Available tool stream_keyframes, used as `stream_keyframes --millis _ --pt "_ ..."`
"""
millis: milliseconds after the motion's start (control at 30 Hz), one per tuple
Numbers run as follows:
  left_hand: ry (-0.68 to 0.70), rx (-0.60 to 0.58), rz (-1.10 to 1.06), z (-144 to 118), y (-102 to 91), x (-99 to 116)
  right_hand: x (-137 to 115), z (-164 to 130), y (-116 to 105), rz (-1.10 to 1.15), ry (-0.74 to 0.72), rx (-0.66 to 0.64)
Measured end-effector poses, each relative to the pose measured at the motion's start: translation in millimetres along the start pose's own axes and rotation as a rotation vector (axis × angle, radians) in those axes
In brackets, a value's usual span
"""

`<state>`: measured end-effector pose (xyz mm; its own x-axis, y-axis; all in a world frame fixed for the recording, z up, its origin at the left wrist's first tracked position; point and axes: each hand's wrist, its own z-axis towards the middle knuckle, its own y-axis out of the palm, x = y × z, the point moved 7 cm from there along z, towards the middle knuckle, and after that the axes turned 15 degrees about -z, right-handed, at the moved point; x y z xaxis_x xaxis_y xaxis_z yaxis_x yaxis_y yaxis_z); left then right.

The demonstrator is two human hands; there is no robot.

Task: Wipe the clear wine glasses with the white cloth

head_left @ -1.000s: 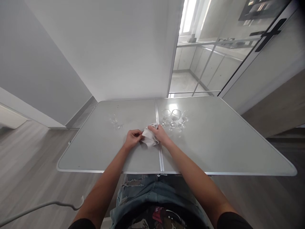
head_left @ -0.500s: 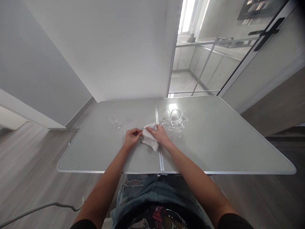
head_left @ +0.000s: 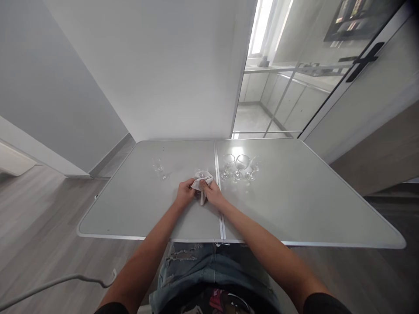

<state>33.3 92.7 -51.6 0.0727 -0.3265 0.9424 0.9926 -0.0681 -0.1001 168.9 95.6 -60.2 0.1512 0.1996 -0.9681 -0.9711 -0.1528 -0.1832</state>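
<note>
A clear stemmed glass (head_left: 200,170) is partly wrapped in a white cloth (head_left: 204,176) near the middle of the table, just left of its seam. My left hand (head_left: 185,192) is closed on the glass from the left, and its fingertips are partly hidden. On the other side, my right hand (head_left: 212,193) grips the cloth and presses it around the glass, thumb on top. Most of the glass is covered by cloth and fingers. Right of my hands three stemmed glasses, including a round-bowled one (head_left: 242,163), stand in a row.
Another transparent glass (head_left: 158,165), faint against the surface, is at the left part of the grey folding table (head_left: 310,196). A metal seam (head_left: 221,218) crosses the tabletop. Behind are a white wall (head_left: 163,74) and a glazed door (head_left: 278,100). A hose-like grey tube (head_left: 65,279) shows lower left.
The cloth has gone from hanging spread between my hands to being bunched around the glass. My right hand has shifted left and slightly down; my left hand has turned and moved slightly.
</note>
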Motion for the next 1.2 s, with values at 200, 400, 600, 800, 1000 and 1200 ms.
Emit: stream_keyframes --millis 200,400,600,800,1000,1200 --pt "0.109 -0.021 0.153 -4.4 1.7 11.8 1.9 1.1 0.0 -0.045 0.033 -0.054" --pt "0.049 -0.029 0.021 -4.6 1.8 16.0 1.1 5.0 -5.7 -0.042 0.099 -0.066" --pt "0.04 0.183 -0.355 2.5 -16.1 11.5 7.0 -5.5 5.2 0.278 0.292 -0.232" --pt "-0.216 -0.06 -0.772 6.8 0.6 5.0 -3.0 -5.2 3.9 0.252 0.234 -0.296" --pt "-0.082 0.079 -0.681 10.3 -18.7 0.4 -20.1 6.6 -11.0 -0.393 -0.128 -0.199" --pt "-0.032 0.141 -0.638 12.1 -26.5 -4.2 -23.7 2.9 -9.5 -0.682 -0.208 -0.088"
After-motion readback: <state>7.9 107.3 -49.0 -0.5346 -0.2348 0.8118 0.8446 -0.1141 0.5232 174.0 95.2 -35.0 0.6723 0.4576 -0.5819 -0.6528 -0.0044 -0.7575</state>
